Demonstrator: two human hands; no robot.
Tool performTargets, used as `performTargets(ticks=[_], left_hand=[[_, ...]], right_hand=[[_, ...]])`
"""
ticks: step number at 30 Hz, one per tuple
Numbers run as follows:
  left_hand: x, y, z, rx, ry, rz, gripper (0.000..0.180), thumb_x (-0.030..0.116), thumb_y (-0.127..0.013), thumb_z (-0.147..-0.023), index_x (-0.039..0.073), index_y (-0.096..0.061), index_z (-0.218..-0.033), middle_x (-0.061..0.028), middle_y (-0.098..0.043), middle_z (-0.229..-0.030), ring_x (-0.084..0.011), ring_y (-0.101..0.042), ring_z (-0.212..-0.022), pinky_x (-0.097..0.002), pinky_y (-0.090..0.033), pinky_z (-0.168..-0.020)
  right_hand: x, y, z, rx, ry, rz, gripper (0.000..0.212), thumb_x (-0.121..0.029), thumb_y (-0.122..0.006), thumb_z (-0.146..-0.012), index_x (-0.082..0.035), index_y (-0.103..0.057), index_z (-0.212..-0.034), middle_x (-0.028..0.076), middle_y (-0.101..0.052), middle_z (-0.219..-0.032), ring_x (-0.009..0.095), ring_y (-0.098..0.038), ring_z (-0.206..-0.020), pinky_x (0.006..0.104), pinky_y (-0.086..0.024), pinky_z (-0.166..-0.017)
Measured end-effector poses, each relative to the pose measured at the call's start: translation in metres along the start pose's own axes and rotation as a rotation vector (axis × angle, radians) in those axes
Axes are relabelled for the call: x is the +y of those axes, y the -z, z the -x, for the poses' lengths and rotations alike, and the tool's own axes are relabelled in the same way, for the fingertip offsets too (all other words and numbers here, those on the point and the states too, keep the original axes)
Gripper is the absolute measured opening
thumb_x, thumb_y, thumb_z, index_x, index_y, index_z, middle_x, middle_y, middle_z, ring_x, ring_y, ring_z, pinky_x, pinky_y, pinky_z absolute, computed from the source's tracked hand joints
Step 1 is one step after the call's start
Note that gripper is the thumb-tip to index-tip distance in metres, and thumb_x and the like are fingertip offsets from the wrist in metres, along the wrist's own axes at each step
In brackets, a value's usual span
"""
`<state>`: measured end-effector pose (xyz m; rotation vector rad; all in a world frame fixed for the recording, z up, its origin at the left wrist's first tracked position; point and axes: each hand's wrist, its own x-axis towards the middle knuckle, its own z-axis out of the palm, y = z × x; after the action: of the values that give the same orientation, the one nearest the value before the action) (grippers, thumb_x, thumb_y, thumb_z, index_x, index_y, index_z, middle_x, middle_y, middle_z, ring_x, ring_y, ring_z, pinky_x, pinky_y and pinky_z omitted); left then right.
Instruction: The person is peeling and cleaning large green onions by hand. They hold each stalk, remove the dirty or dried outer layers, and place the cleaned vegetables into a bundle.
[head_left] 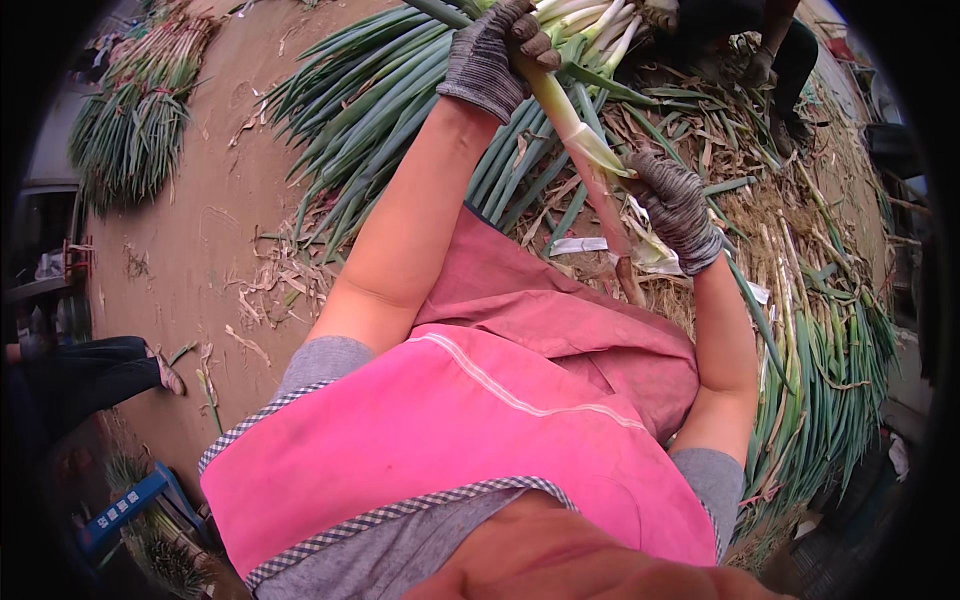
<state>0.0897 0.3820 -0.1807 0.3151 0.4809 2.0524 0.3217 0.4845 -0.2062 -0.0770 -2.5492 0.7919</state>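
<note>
While left grip (503, 58) clasps leek (550, 100), right grip (678, 208) pinches peel (598, 150) | bundle (812, 390) at right | husks (700, 140) strewn nearby

One view here: a wide fisheye worn on the head, pointing steeply down and away from the chest. The wearer's bright pink fabric apron with checked trim (450, 430) is really close, filling the lower middle. The left hand in a dark grey striped knit glove (495, 62) sits at top centre, the similarly gloved right hand (676, 208) right of centre. Flat brown floor (230, 100) lies farther off, upper left.
</note>
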Motion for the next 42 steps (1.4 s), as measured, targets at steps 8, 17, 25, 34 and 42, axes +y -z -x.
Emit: performTargets(ticks=[8, 17, 25, 34, 42], left_hand=[[0.037, 0.042, -0.014, 0.046, -0.210, 0.069, 0.021, 0.021, -0.053, -0.085, 0.016, -0.043, -0.068, 0.0059, -0.031, -0.049, -0.0092, -0.032, -0.041, -0.0274, -0.036, -0.042], [0.020, 0.068, -0.019, 0.416, -0.207, -0.051, 0.019, 0.019, -0.055, -0.083, 0.016, -0.042, -0.070, 0.0034, -0.039, -0.052, -0.0121, -0.039, -0.041, -0.0276, -0.039, -0.041], [0.027, 0.037, -0.021, 0.441, -0.286, 0.043, 0.015, 0.020, -0.060, -0.080, 0.009, -0.050, -0.078, -0.0032, -0.048, -0.060, -0.0173, -0.046, -0.052, -0.0291, -0.045, -0.052], [0.057, 0.085, -0.083, -0.248, -0.118, 0.293, 0.020, 0.029, -0.058, -0.082, 0.015, -0.050, -0.070, 0.0048, -0.042, -0.054, -0.0077, -0.039, -0.044, -0.0227, -0.038, -0.043], [0.056, 0.098, -0.112, 0.311, -0.110, -0.104, 0.017, 0.020, -0.047, -0.087, 0.016, -0.044, -0.071, 0.0047, -0.035, -0.049, -0.0091, -0.030, -0.037, -0.0230, -0.029, -0.037]], right_hand=[[0.100, 0.002, 0.170, -0.156, -0.834, -0.108, 0.026, -0.020, -0.059, -0.080, -0.003, -0.060, -0.099, 0.017, -0.063, -0.087, 0.031, -0.060, -0.078, 0.0333, -0.046, -0.069], [0.152, -0.019, 0.227, -0.429, -0.948, 0.222, 0.042, -0.037, -0.052, -0.083, -0.004, -0.056, -0.109, 0.015, -0.059, -0.104, 0.030, -0.054, -0.100, 0.0343, -0.040, -0.086], [0.060, -0.002, 0.095, -0.069, -0.489, -0.316, 0.066, -0.037, -0.065, -0.073, -0.004, -0.041, -0.125, 0.015, -0.052, -0.116, 0.025, -0.049, -0.108, 0.0326, -0.038, -0.091], [-0.053, 0.025, 0.015, -0.342, -0.715, -1.085, 0.058, -0.049, -0.058, -0.074, -0.001, -0.051, -0.106, 0.003, -0.053, -0.062, 0.006, -0.047, -0.046, 0.0167, -0.039, -0.043], [-0.057, 0.026, 0.055, -0.028, -1.069, -1.329, 0.058, -0.047, -0.059, -0.077, -0.002, -0.048, -0.114, -0.001, -0.054, -0.084, 0.001, -0.041, -0.053, 0.0123, -0.032, -0.043]])
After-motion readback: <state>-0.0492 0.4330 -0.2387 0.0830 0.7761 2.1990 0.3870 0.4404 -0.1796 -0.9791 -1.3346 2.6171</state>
